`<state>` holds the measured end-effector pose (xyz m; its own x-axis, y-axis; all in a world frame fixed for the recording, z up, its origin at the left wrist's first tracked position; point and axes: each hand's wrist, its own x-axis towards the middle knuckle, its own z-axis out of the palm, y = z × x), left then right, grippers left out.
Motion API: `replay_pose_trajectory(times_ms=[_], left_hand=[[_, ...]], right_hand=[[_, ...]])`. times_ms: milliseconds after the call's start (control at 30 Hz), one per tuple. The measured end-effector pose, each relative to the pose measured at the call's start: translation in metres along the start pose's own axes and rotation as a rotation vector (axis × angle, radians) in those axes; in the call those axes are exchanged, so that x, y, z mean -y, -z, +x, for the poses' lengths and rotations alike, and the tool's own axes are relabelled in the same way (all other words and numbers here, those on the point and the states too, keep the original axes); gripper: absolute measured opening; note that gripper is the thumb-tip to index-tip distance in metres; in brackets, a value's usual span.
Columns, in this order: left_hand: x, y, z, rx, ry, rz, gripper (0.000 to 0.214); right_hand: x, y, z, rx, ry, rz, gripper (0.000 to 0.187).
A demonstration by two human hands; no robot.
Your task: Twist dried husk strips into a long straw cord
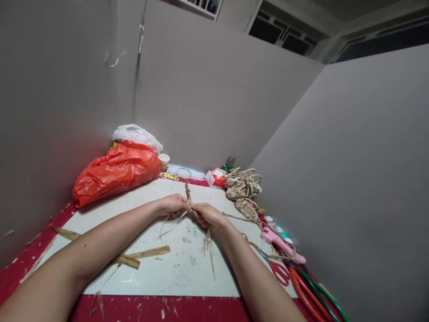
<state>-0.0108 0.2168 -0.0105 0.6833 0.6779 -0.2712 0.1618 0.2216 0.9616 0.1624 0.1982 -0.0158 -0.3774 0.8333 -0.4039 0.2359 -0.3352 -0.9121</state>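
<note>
Both of my hands meet over the middle of a white board (147,273). My left hand (173,205) and my right hand (208,215) are closed on a thin braid of dried straw (188,193) that sticks up between them. Loose straw ends hang down under each hand, toward the board. Flat strips of dried leaf (147,254) lie on the board under my left forearm.
An orange plastic bag (117,172) and a white bag sit at the back left, with a paper cup (164,160) beside them. Coiled straw rope pieces (241,188) lie at the back right. A pink glue gun (279,241), red scissors (279,273) and grey walls bound the right side.
</note>
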Motion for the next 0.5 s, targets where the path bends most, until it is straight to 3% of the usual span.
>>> replay_pose_trajectory(times_ms=[100, 233, 400, 500], left_hand=[[-0.006, 0.005, -0.004, -0.033, -0.01, 0.128, 0.027], [-0.013, 0.005, -0.003, -0.18, -0.074, 0.464, 0.021], [-0.016, -0.023, -0.005, -0.358, -0.18, 0.862, 0.016], [-0.019, -0.045, -0.012, -0.449, -0.117, 0.786, 0.009]], right_hand=[[-0.002, -0.003, 0.0, -0.022, 0.035, 0.09, 0.037], [0.001, -0.012, -0.003, -0.192, 0.034, 0.133, 0.028], [0.002, -0.02, -0.004, -0.265, 0.033, 0.268, 0.027], [-0.001, -0.019, -0.002, -0.222, 0.009, 0.325, 0.032]])
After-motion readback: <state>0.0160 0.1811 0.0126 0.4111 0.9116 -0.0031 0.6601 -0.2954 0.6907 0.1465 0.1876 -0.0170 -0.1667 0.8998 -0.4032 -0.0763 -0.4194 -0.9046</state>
